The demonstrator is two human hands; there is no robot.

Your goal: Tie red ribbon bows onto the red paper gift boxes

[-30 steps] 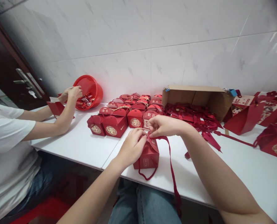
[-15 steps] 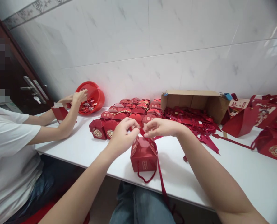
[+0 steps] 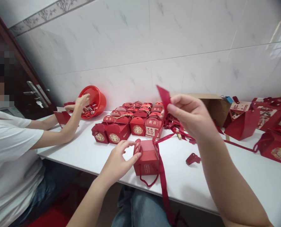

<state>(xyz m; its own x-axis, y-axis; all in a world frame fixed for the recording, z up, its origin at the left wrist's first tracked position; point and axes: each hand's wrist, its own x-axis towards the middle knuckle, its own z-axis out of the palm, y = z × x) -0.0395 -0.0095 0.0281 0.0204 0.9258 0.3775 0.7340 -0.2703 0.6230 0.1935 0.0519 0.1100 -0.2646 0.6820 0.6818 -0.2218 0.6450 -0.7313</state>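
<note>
A small red gift box (image 3: 148, 157) stands near the table's front edge, with a twisted cord handle (image 3: 149, 183) hanging at its front. My left hand (image 3: 120, 160) pinches the box's rounded left flap between thumb and fingers. Raised to the right above the box, my right hand (image 3: 190, 115) holds the end of a dark red ribbon (image 3: 163, 176) between thumb and fingertips. From that hand the ribbon runs down to the box's right side, and its other length drops over the table edge.
Rows of closed red boxes (image 3: 118, 132) stand behind. A cardboard carton (image 3: 216, 108) with ribbons spilling out lies further right, beside larger red boxes (image 3: 276, 146). A small red tag (image 3: 192, 158) lies on the white table (image 3: 178, 176). At left a co-worker's hand (image 3: 83, 100) reaches into a red basin (image 3: 102, 101).
My right hand has moved up and right from the box top, drawing out the ribbon end. My left hand has lowered to the left flap. The box stays in place.
</note>
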